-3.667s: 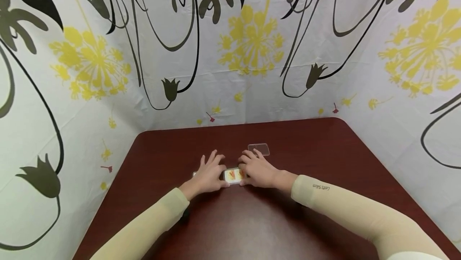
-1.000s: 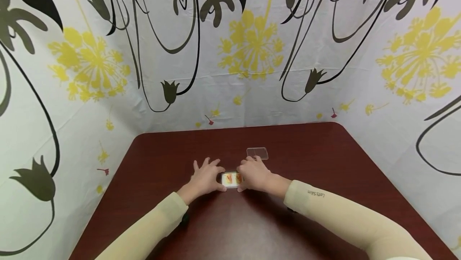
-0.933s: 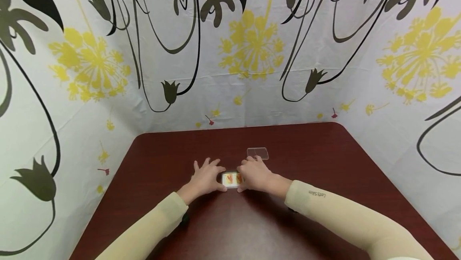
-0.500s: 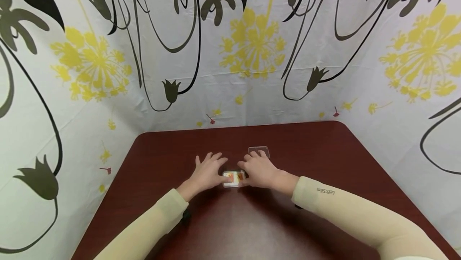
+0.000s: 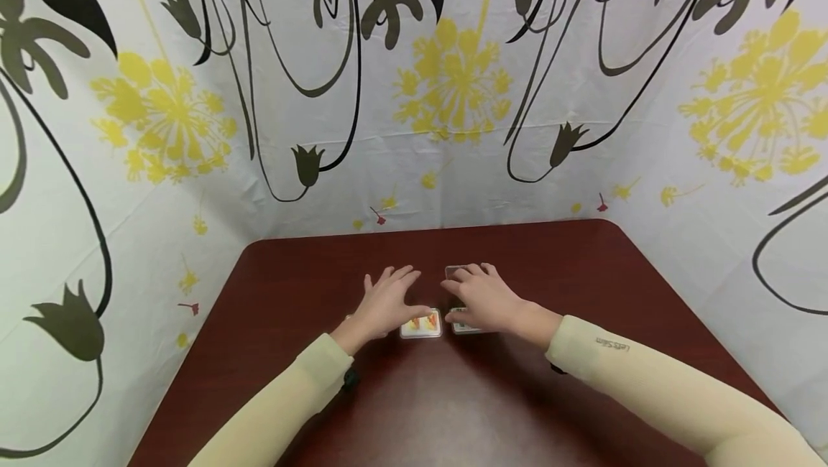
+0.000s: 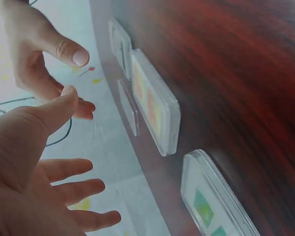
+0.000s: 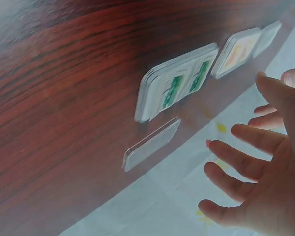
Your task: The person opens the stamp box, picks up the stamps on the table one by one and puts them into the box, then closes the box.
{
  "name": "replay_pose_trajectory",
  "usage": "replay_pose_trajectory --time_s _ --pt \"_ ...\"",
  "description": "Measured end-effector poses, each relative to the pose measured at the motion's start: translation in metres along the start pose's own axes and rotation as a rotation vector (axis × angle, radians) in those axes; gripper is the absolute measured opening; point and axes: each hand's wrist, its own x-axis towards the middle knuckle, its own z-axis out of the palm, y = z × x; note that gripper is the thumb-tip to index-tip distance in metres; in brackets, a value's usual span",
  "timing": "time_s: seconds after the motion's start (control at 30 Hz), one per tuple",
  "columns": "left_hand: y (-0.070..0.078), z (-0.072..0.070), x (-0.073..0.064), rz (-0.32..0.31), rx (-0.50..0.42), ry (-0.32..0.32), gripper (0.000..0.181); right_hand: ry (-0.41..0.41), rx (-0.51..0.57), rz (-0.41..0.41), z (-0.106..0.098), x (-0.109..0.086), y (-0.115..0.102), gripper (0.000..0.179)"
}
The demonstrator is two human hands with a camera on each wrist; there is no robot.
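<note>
A shallow clear plastic case (image 5: 420,325) with orange-and-yellow pictures lies flat on the table. To its left my left hand (image 5: 382,305) hovers with spread fingers, the thumb near the case's top edge. My right hand (image 5: 488,302) is raised over a second case (image 5: 462,325), which it partly covers; green pictures show in this case (image 7: 179,83) in the right wrist view. A third case with green patches (image 6: 211,196) is nearest in the left wrist view, mostly hidden by my left hand in the head view. Neither hand holds anything.
A thin clear plastic lid (image 7: 152,145) lies behind the cases, partly under my right fingers in the head view. The dark red wooden table (image 5: 414,402) ends at a white floral curtain (image 5: 414,187) at the back and sides.
A second ago both hands gripped the ends of the orange-pictured case. They have let go; the right hand has moved right, uncovering part of the right-hand case, and the left hand has lifted.
</note>
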Motion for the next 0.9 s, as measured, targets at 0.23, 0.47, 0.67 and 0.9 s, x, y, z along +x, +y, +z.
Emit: replay_pose_trajectory --time_s 0.23,0.47,0.67,0.9 --pt "0.006 0.006 0.019 -0.016 -0.054 -0.004 0.082 0.046 0.042 0.014 0.0 -0.006 0.022 0.058" --pt "0.014 0.012 0.041 -0.035 -0.056 -0.02 0.086 0.045 0.072 0.059 0.015 -0.01 0.049 0.069" --pt "0.017 0.017 0.058 -0.004 -0.045 -0.048 0.088 0.021 0.095 0.09 0.026 -0.015 0.068 0.072" --pt "0.015 0.025 0.072 0.012 -0.011 -0.073 0.091 -0.021 0.108 0.134 0.031 -0.016 0.082 0.082"
